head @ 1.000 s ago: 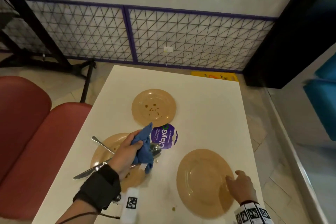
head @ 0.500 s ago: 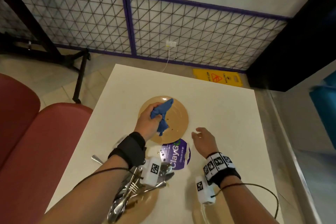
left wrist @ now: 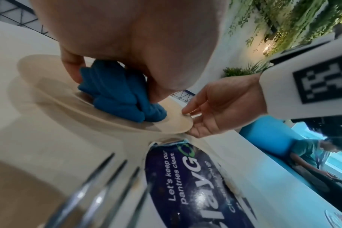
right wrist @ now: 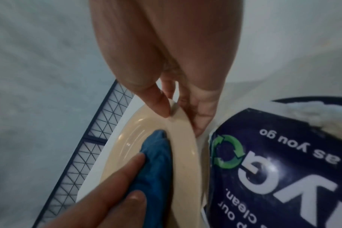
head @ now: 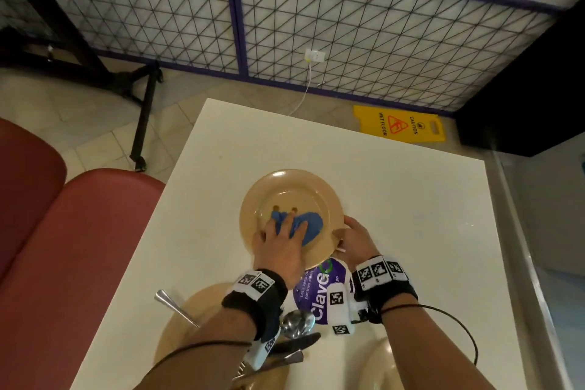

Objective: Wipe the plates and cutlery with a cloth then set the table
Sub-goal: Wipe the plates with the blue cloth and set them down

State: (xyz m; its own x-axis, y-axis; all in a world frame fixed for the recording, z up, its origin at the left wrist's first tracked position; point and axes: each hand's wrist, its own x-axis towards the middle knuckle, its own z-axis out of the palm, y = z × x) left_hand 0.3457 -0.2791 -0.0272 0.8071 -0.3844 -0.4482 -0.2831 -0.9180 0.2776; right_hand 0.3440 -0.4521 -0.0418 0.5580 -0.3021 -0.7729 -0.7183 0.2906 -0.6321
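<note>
A tan plate (head: 294, 187) with brown spots (head: 294, 209) lies mid-table. My left hand (head: 278, 241) grips a bunched blue cloth (head: 311, 226) and presses it into the plate's near side; the left wrist view shows thumb and fingers curled round the cloth (left wrist: 117, 92). My right hand (head: 354, 237) pinches the plate's right rim (right wrist: 184, 146), thumb on top and fingers underneath, lifting that edge slightly. A second plate (head: 190, 310) near left carries a spoon (head: 297, 321), knives and forks, partly hidden under my left forearm. A third plate (head: 380, 367) shows at the bottom right.
A round purple sticker (head: 316, 291) lies on the white table (head: 411, 215) just below the far plate. Red seats (head: 79, 247) border the table's left edge. A yellow wet-floor sign (head: 399, 125) lies on the floor beyond the far edge, before a mesh fence.
My left hand carried the cloth from the cutlery plate to the far plate and pressed it down. My right hand left the near right plate and took hold of the far plate's rim.
</note>
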